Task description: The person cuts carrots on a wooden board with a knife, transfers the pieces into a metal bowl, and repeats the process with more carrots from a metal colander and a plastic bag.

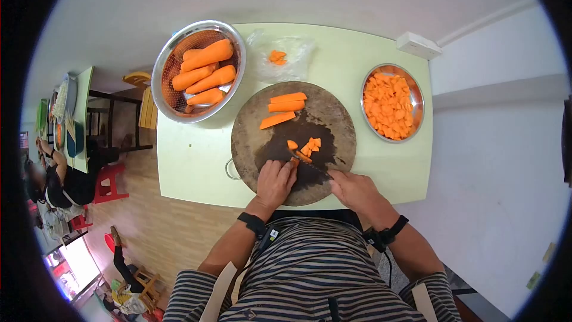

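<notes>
My left hand (275, 181) is closed over a piece of carrot (294, 160) near the front of a round, dark-stained cutting board (249, 128). Gripped in my right hand (356, 191) is a knife (312, 168), whose blade slants toward my left fingertips and meets the carrot there. Small cut carrot chunks (311, 145) lie just beyond the blade. Farther up the board rest several long carrot strips (288, 106). My left fingers hide most of the held piece.
A metal colander (157, 77) with several whole carrots (208, 55) stands at back left. Beside it, a clear plastic bag (298, 62) bears carrot scraps (277, 57). Chopped carrot (388, 104) fills a steel bowl (419, 104) at right. Other people sit at far left.
</notes>
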The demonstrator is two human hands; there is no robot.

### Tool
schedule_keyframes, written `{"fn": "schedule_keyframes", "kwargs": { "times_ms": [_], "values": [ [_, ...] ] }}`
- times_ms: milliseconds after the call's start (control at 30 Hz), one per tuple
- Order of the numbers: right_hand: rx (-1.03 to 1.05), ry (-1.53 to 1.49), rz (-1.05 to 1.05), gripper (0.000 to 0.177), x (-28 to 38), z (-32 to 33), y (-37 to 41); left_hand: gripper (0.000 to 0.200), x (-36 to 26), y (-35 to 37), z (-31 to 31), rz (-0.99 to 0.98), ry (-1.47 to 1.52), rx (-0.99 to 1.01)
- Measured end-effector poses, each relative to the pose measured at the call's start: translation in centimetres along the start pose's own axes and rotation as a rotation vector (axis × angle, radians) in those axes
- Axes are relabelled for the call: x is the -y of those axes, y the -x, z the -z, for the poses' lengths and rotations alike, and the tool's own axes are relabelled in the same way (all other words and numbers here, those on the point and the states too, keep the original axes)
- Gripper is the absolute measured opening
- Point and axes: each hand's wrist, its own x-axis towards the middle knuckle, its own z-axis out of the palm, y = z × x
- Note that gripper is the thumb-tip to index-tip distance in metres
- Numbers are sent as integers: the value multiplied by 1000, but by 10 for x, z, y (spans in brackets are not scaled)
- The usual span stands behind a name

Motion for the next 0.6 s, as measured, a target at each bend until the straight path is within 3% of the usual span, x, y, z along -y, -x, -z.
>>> {"fn": "schedule_keyframes", "kwargs": {
  "times_ms": [167,367,600],
  "values": [
    [-162,-43,-4,34,9,7,11,27,4,-3,0,-3,15,-28],
    [-153,50,115,35,14,-2,27,24,6,2,1,11,13,4],
    [-150,92,115,32,16,-5,35,29,8,5,2,2,52,6]
  ]
}}
